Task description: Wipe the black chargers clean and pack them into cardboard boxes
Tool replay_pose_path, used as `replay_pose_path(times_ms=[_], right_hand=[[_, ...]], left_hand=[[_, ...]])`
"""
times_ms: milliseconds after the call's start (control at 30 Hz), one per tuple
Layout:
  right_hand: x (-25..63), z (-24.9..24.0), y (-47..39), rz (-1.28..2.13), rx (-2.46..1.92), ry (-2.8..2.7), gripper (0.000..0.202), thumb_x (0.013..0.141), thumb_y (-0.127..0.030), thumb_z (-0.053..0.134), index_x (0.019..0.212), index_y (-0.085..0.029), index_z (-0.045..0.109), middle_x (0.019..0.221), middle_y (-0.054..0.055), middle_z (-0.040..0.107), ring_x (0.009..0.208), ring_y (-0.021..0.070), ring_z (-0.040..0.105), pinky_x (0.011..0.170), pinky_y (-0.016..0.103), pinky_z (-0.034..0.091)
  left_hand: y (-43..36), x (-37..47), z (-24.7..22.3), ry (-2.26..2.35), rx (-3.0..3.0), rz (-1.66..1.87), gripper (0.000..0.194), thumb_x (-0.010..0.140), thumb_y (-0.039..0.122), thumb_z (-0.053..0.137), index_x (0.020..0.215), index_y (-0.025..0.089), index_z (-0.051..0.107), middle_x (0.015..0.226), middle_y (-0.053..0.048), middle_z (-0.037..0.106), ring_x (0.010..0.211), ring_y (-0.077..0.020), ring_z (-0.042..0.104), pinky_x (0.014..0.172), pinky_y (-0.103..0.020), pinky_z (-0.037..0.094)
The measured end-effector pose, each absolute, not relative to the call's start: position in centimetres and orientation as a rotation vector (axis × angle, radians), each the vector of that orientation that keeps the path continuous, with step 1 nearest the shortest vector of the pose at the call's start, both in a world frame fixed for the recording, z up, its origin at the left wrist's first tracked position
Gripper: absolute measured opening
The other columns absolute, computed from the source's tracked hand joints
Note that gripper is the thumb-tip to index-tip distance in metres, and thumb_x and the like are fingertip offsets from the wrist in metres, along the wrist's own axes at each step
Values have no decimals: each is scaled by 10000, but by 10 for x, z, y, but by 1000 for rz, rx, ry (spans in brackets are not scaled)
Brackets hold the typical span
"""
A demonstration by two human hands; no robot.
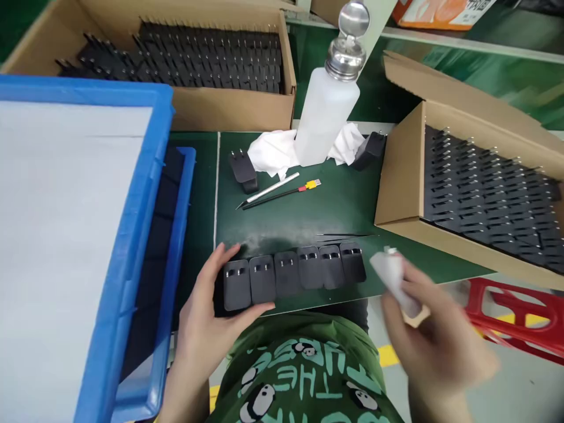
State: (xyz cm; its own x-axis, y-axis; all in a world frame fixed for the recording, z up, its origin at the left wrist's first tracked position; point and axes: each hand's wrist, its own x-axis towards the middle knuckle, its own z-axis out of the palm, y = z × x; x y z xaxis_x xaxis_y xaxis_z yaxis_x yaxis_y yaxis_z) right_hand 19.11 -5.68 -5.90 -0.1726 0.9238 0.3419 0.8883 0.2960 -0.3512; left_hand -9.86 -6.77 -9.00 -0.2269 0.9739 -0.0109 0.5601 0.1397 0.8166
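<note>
A row of several black plug-in power adapters [287, 274] lies along the table's front edge, metal prongs facing up. My left hand [207, 308] curls around the left end of this row. Its thumb lies along the near edge of the leftmost adapter [237, 286] and its fingers reach that adapter's far side. Off the right end of the row, my right hand [429, 320] is closed on a folded white cloth [392, 273]. Motion blurs this hand and the cloth. Thin dark tweezers [346, 236] lie just behind the row.
Behind are a pen-like knife [277, 187], a USB cable [282, 194], a white dispenser bottle [324, 114] on crumpled wipes [274, 151], and single adapters [243, 170]. Cardboard boxes [233, 108] [400, 170] hold adapters. Blue trays [152, 153] stand left; a red stool [520, 317] is right.
</note>
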Motion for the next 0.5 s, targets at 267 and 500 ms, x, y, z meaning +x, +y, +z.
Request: replay_pose_path(times_ms=[267,500], right_hand=[[98,-68,-73,-39,-1435,-2326,682,824,16,339,1498,-74,401,1447,147,531,1412,275,436,1188,456,408],[51,-50,-63,134,-885,-2517,437,928,-203,404,1268,-97,656,1339,90,639,1305,231,567,1172,325,429]], left_hand=[[-70,-97,-88,2026,1585,649,741,811,409,707,1476,385,383,1433,11,578,1258,-306,604,896,-396,618],[-74,-102,-91,1915,1491,714,536,965,335,471,1489,397,371,1488,53,519,1333,-250,545,1080,-415,513]])
